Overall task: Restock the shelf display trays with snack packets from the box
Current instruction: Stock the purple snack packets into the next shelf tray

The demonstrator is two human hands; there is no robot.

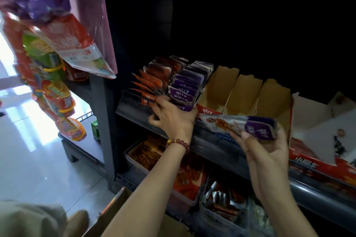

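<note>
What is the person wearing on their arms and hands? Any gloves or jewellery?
No gloves, and no sleeves in view. The left hand has a bracelet at its wrist, made of round dark red beads with one shiny gold bead. The right hand and its wrist show nothing worn.

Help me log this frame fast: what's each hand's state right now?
Left hand: fingers curled against the orange packets; grip cannot be told.
Right hand: holding a stack of purple packets.
</note>
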